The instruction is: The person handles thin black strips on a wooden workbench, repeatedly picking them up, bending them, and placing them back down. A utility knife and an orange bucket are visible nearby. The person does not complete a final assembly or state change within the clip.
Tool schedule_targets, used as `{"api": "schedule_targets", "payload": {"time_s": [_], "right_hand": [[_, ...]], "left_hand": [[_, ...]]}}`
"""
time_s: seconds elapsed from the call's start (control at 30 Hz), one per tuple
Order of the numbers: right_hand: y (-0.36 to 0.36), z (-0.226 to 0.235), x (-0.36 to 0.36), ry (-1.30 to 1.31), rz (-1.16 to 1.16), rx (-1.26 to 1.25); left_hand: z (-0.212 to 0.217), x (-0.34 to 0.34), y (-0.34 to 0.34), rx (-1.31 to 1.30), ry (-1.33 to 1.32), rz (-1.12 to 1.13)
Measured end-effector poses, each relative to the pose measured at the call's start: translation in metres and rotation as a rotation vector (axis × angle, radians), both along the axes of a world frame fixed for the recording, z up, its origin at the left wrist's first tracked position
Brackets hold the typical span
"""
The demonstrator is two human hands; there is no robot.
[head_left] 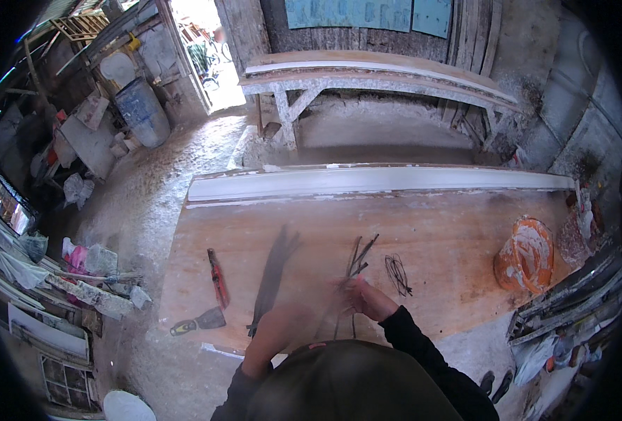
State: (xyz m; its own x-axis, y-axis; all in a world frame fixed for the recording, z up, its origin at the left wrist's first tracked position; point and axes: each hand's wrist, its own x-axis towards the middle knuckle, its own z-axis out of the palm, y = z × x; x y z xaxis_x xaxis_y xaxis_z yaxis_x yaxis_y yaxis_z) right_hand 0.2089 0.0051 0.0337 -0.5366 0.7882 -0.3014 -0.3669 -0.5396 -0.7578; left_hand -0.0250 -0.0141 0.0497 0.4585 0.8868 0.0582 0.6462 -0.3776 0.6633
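Observation:
At the near edge of a wooden table, my right hand [371,300] is closed on thin dark strands [359,261], pinched at the fingertips. The strands spread away from me across the board and continue below the hand. My left hand [283,326] is just left of it, smeared by motion, so its fingers cannot be made out. Beyond it lies a longer dark bundle of strips [272,277]. To the right of my right hand sits a loose tangle of thin dark wire-like strands [397,275]. A dark rounded cap partly hides my forearms.
On the table's left lie a red-handled tool [217,278] and a putty knife [199,322]. An orange plaster-smeared bucket [525,256] stands at the right. A long white strip [381,181] runs along the far edge. Behind is a bench [381,76]; a blue barrel [142,112] stands far left.

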Motion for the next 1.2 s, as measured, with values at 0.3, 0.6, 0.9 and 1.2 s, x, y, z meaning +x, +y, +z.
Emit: {"api": "schedule_targets", "payload": {"time_s": [0.3, 0.6, 0.9, 1.2], "right_hand": [[0.001, -0.011, 0.024, -0.031, -0.296, 0.034], [-0.006, 0.004, 0.064, 0.224, -0.478, 0.052], [-0.011, 0.010, 0.051, 0.349, -0.574, 0.129], [-0.018, -0.009, -0.025, -0.013, -0.326, 0.055]], "left_hand": [[-0.002, -0.014, 0.003, 0.048, -0.085, 0.068], [-0.018, -0.033, 0.007, -0.158, -0.241, 0.173], [-0.096, -0.028, 0.010, -0.269, -0.438, 0.287], [-0.065, 0.042, 0.007, -0.388, -0.844, 0.257]]}}
